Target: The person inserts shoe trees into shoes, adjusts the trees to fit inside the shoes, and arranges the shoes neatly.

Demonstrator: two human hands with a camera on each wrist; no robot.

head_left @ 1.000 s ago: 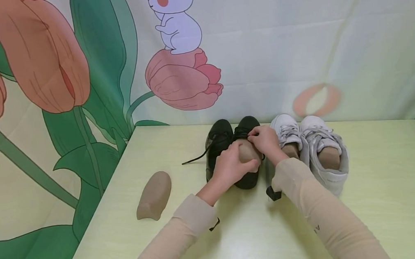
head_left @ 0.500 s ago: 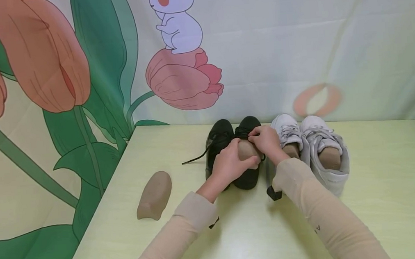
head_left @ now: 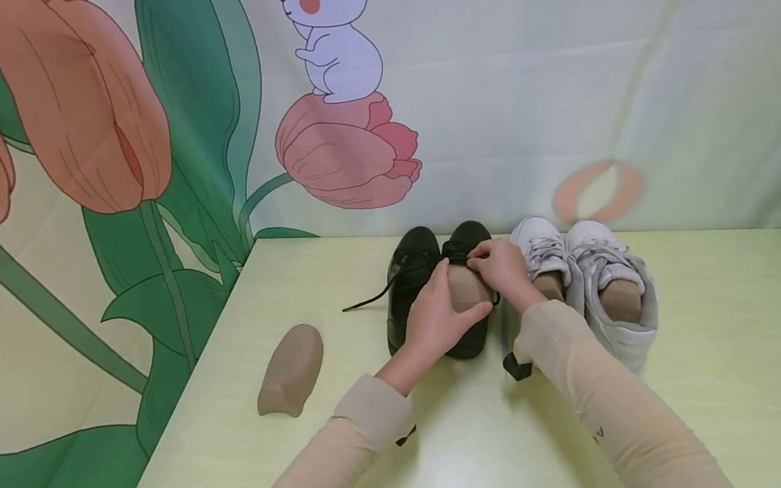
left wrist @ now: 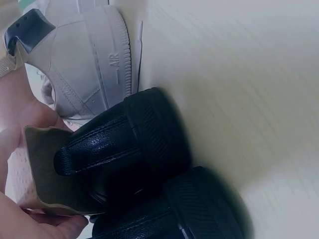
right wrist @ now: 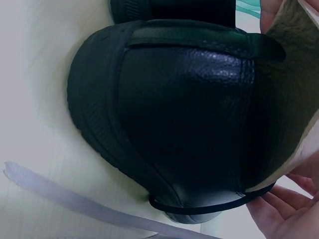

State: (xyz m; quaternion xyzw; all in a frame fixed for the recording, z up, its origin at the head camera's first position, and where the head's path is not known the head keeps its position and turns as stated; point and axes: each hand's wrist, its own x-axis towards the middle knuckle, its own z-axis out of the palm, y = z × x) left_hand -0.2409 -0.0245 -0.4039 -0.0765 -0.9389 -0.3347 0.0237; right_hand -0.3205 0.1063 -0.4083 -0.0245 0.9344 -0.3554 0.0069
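Note:
A tan moulded shoe insert (head_left: 466,290) sits partway inside the right-hand black shoe (head_left: 468,235). My left hand (head_left: 432,316) holds the insert from behind, thumb on its right side and fingers on its left. In the left wrist view the hollow back end of the insert (left wrist: 42,162) stands above the heel of the black shoe (left wrist: 124,134). My right hand (head_left: 504,266) pinches the shoe's opening near the laces; its fingertips are partly hidden. The left-hand black shoe (head_left: 417,243) stands beside it, a loose lace (head_left: 366,305) trailing left.
Another tan insert (head_left: 293,369) lies on the table (head_left: 465,454) at the left. White sneakers (head_left: 635,335), both with inserts inside, stand close on the right of the black pair. A printed cloth (head_left: 490,111) hangs behind the table's far edge.
My left hand has shifted slightly forward and right around the insert, its thumb now straighter. My right hand stays at the same spot on the black shoe.

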